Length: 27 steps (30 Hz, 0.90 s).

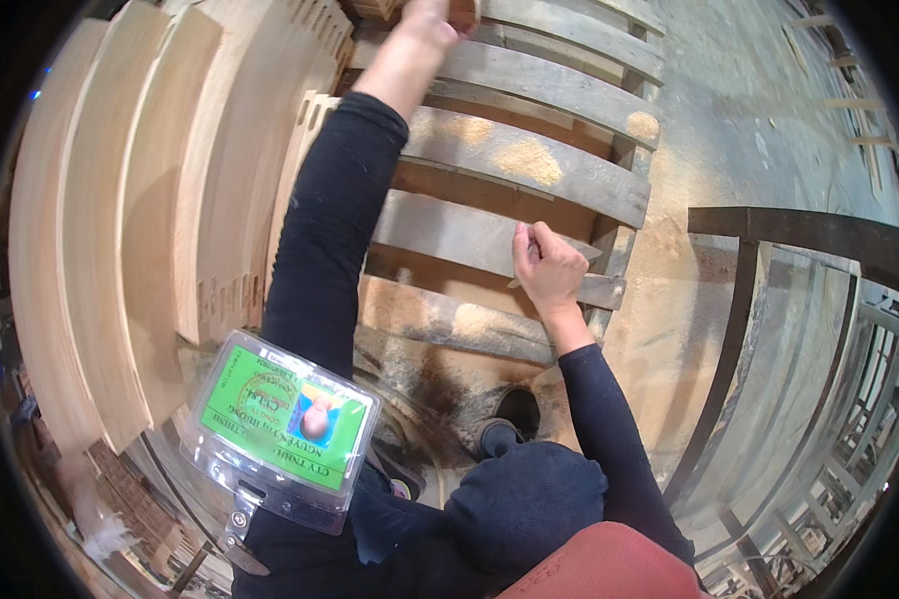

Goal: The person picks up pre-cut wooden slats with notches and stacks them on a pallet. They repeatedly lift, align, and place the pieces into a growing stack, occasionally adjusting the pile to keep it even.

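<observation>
At the upper edge my left hand (432, 18) is smeared by motion and partly cut off. It is next to a small brown piece (463, 16), and its fingers are hidden. Over the grey slats of a wooden pallet (469, 232), my right hand (551, 270) is closed. A thin, pointed greyish thing (585, 252) shows beside its fingers; its kind is unclear. Light-coloured wooden boards (155, 190) with slotted ends stand in a row along my left arm.
Sawdust (529, 162) lies on the pallet slats. To the right is a dark metal frame (744, 329) above grey boards. A green card in a clear badge holder (285, 414) hangs in front of me. A red cap-like edge (609, 564) fills part of the lower rim.
</observation>
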Tool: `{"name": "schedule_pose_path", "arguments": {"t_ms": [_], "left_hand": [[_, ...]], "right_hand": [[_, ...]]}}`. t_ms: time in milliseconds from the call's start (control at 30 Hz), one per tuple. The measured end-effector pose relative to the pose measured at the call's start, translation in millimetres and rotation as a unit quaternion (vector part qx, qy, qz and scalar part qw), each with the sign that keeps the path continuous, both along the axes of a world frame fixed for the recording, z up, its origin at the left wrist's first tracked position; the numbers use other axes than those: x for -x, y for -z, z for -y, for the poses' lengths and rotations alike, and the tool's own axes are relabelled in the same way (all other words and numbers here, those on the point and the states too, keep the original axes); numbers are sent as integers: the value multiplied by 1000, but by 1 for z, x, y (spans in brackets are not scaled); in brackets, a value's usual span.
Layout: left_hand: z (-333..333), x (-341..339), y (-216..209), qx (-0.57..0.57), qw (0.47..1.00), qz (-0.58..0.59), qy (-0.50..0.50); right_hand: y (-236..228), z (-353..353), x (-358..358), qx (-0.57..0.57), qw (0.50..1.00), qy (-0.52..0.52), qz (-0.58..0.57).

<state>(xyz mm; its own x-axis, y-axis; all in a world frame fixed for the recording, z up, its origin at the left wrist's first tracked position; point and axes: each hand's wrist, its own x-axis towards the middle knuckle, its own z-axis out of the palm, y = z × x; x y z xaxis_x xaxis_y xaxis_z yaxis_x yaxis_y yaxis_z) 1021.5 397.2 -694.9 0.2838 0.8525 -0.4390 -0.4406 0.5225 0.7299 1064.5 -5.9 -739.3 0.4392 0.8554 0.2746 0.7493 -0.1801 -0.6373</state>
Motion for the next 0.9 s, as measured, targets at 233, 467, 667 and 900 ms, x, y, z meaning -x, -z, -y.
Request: {"name": "schedule_pose_path", "arguments": {"t_ms": [233, 467, 667, 900], "left_hand": [[232, 26, -24, -89, 950, -299, 32], [388, 175, -64, -269, 761, -511, 296], [462, 268, -53, -354, 645, -568, 370], [471, 261, -40, -500, 611, -552, 269]], "right_hand": [[14, 12, -24, -48, 994, 55, -82], [-4, 43, -44, -202, 942, 89, -253], [-102, 46, -6, 84, 893, -360, 258], [-111, -8, 9, 227, 753, -507, 353]]}}
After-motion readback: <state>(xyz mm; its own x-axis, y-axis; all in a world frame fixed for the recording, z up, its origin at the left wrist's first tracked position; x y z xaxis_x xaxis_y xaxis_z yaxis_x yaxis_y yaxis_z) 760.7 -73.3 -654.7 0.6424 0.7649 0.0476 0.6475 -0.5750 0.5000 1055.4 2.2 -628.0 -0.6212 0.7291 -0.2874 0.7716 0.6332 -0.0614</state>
